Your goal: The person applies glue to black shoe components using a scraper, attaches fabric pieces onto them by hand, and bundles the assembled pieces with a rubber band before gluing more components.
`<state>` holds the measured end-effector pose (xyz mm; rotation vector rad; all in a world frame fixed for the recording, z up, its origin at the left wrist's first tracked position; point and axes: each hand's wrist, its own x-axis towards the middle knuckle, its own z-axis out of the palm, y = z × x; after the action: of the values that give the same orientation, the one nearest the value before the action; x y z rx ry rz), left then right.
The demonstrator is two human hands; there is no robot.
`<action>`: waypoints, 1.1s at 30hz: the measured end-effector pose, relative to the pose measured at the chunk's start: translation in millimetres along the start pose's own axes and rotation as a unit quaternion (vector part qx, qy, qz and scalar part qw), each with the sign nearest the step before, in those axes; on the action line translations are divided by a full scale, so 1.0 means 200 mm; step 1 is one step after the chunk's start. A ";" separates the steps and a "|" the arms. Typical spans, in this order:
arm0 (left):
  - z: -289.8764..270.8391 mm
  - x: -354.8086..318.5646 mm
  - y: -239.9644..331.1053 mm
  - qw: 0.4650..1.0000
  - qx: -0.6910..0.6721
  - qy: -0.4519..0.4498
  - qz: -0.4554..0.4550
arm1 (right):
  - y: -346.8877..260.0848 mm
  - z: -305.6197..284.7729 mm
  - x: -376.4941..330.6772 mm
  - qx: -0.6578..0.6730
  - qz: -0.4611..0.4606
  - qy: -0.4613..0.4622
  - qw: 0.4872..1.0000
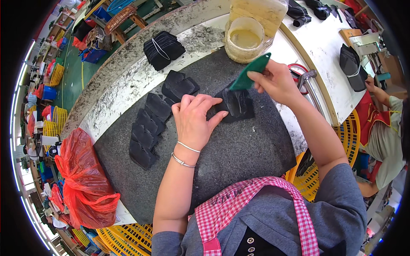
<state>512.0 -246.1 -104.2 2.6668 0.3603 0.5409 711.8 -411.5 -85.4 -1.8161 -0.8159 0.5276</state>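
Note:
My right hand grips a green flat spreader between thumb and fingers. Its lower edge meets a black piece, which has a glossy, wet-looking streak across it. At that piece's left edge my left hand presses with thumb and index fingertips, the two spread apart. The other left fingers are bent beside more black pieces, laid overlapping in a slanting row down the dark grey mat. Beyond the mat's far edge is a smeared pot of yellowish liquid.
A banded stack of black pieces lies far left of the pot. Red-handled scissors and a metal hammer-like tool lie at right. A knotted red plastic bag sits left. Yellow baskets stand below; another person works at right.

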 end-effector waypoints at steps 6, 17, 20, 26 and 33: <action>0.01 -0.05 0.00 1.000 0.005 0.026 -0.011 | -0.09 -0.02 -0.13 -0.066 0.025 -0.213 0.975; -0.88 -0.44 -0.61 0.953 0.114 0.088 -0.268 | -0.07 -0.07 -0.01 0.144 0.048 -0.031 0.988; -0.76 -0.39 -0.56 0.977 0.080 0.082 -0.179 | -0.05 0.00 0.03 0.085 0.046 -0.048 0.994; -0.14 -0.01 -0.02 0.998 -0.033 0.044 0.031 | 0.02 0.09 0.08 -0.015 -0.036 -0.032 0.999; 0.00 0.04 0.00 1.000 -0.009 -0.005 0.015 | 0.01 -0.04 -0.06 -0.006 0.031 -0.133 0.991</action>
<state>519.5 -243.1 -102.3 2.6595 0.3114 0.5371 709.2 -426.5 -85.2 -1.8090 -0.9443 0.8203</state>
